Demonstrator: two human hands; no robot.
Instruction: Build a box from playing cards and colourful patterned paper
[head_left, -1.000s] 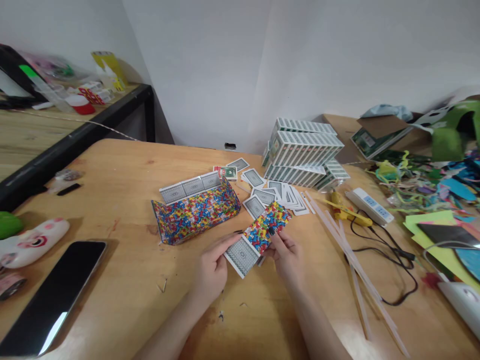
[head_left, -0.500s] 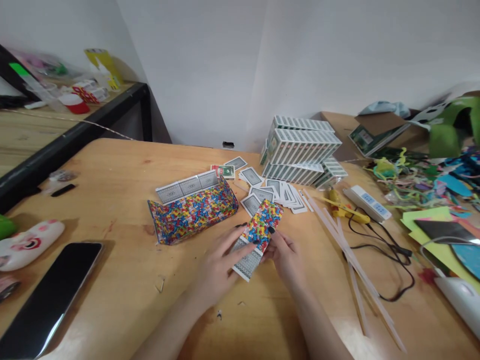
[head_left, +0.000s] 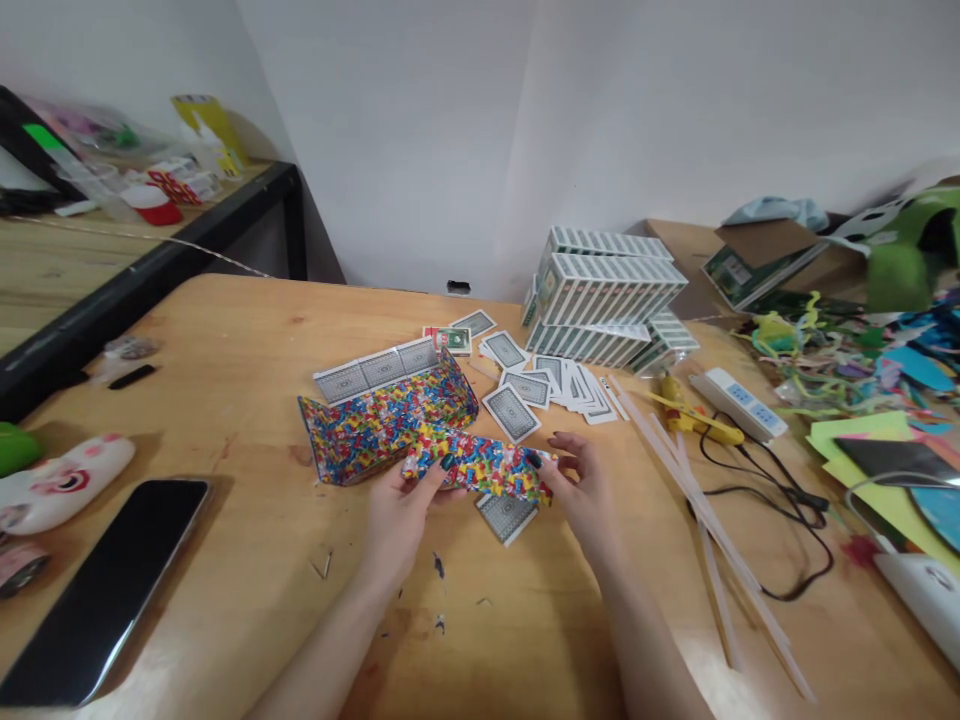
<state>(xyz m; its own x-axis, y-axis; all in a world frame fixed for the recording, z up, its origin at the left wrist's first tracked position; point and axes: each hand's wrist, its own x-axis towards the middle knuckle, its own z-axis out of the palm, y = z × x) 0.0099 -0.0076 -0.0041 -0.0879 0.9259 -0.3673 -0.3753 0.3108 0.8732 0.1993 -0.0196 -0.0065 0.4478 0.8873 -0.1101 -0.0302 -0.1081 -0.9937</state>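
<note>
Swung from a steep slant to nearly level since half a second ago, the multicoloured strip (head_left: 487, 465) now spans the gap between both hands above the table (head_left: 247, 570). The left hand (head_left: 395, 515) pinches one end, thumb on top; the right hand (head_left: 586, 488) pinches the other, its remaining fingers loosely spread. One grey-backed card (head_left: 508, 520) shows below the strip's lower edge. Just beyond stands a folded patterned piece (head_left: 382, 425), with loose cards (head_left: 511, 413) to its right and striped boxes (head_left: 607, 290) stacked behind them.
</note>
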